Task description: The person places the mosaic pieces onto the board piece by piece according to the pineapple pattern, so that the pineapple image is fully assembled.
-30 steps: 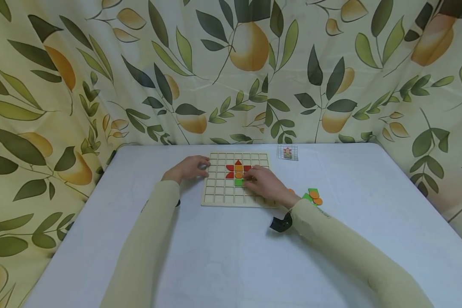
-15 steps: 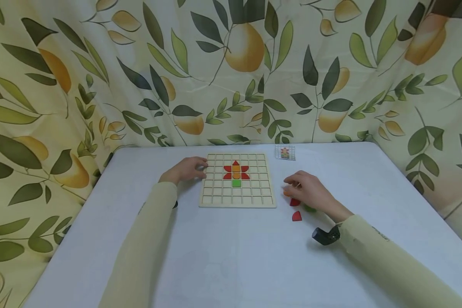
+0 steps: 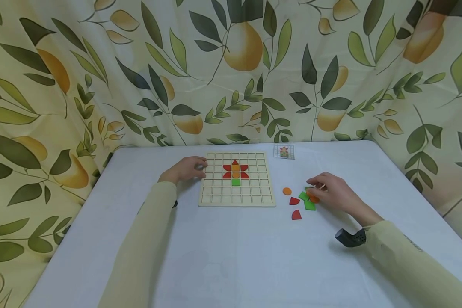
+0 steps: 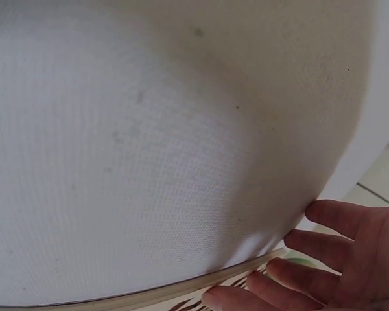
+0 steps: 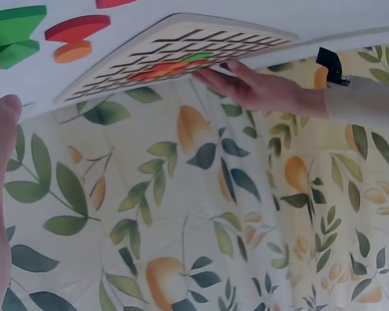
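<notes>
A grid board lay on the table toward its far side, with a cluster of pieces set in its middle cells. A small card lay just right of the board's far corner. Loose pieces lay on the table right of the board, nearer than the card. A curtain hung behind the table.

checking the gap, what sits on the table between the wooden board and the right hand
In the head view, an orange disc, two red pieces and green pieces lie between the board and the right hand.
</notes>
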`<action>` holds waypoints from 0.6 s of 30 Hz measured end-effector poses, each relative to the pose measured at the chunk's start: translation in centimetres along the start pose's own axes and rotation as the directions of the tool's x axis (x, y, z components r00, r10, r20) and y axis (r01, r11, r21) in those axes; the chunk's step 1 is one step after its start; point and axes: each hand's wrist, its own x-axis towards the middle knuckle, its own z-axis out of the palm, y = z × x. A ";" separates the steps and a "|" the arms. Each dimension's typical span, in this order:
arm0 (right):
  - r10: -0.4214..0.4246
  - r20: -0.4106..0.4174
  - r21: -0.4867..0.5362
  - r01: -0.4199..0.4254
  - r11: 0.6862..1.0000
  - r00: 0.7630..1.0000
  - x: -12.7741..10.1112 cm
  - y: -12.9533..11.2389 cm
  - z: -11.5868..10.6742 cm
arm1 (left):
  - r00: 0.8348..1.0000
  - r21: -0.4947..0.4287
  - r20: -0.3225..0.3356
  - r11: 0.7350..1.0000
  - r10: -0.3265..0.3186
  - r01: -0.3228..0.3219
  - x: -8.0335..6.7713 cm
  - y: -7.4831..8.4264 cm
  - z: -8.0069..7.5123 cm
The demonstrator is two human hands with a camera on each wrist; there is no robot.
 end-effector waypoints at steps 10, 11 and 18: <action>-0.062 0.005 -0.019 0.062 0.998 0.998 1.2 -2.2 1.6 | 1.000 0.005 -0.013 1.000 0.014 -0.014 0.0 0.1 0.0; -0.069 0.007 -0.021 0.069 0.997 0.998 1.4 -2.4 1.8 | 1.000 0.004 -0.015 1.000 0.016 -0.016 -0.1 0.1 0.0; -0.090 -0.003 -0.072 0.089 0.993 0.996 2.5 -3.3 3.2 | 1.000 -0.002 -0.010 1.000 0.003 -0.003 -0.1 0.1 0.0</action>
